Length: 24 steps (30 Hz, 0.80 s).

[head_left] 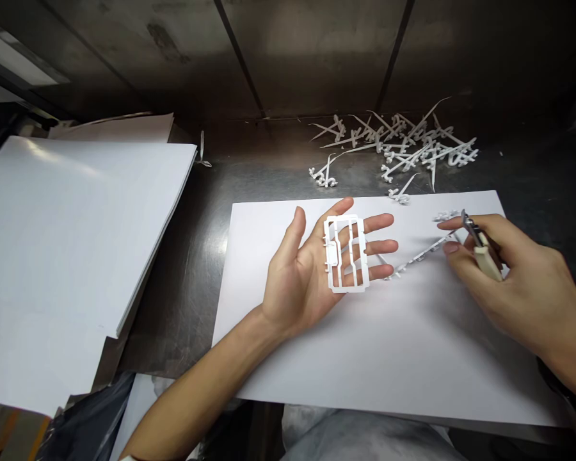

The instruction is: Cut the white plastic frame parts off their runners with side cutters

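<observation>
My left hand point(307, 275) is palm up with its fingers spread. Across those fingers lies a white plastic frame point(351, 221), rectangular, with thin bars and a small tab on one side. My right hand point(523, 275), at the right of the white board point(365, 358), is closed round small nippers point(487, 259) with cream handles and a metal head pointing away from me. A thin, notched white plastic strip point(420, 256) runs from behind my left fingertips to my right thumb and forefinger; whether they pinch it I cannot tell.
Beyond the board, a pile of white plastic offcuts point(413, 144) lies on the dark metal worktop point(196, 256). A small white offcut point(445, 216) rests on the board near my right forefinger. Large white sheets point(77, 243) are stacked at the left. A metal wall point(317, 57) stands behind.
</observation>
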Motion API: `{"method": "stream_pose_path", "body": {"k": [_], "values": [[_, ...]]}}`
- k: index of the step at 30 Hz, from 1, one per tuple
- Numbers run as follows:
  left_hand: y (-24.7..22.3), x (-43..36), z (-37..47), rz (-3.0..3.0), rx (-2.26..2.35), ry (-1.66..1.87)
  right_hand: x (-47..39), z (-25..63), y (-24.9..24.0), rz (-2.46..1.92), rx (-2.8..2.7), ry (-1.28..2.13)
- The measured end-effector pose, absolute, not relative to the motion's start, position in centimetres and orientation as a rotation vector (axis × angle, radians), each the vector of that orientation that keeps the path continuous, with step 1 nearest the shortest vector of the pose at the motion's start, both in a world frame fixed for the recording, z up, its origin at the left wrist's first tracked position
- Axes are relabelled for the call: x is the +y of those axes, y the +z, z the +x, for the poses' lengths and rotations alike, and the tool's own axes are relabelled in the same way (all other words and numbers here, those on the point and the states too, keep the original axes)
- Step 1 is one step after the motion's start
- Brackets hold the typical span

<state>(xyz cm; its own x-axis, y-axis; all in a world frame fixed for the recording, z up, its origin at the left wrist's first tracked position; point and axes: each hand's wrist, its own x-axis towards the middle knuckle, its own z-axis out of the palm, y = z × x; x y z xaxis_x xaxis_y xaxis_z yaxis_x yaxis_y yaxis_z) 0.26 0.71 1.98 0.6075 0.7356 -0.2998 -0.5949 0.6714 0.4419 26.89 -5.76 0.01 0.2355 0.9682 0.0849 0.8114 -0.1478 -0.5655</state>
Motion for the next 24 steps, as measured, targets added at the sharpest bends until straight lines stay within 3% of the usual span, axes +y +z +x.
{"method": "stream_pose_path", "body": {"k": [15, 19, 24], "values": [[1.7, 1.0, 0.3, 0.404, 0.583, 0.791, -5.6, 27.3, -0.9, -1.95, -1.861, 0.332], [0.8, 1.0, 0.0, 0.788, 0.876, 0.749, -5.5, 27.2, 0.3, -1.9, -1.633, 0.326], [-0.8, 0.8, -0.4, 1.751, 1.084, 0.559, -5.5, 27.3, 1.5, -1.808, -1.336, 0.497]]}}
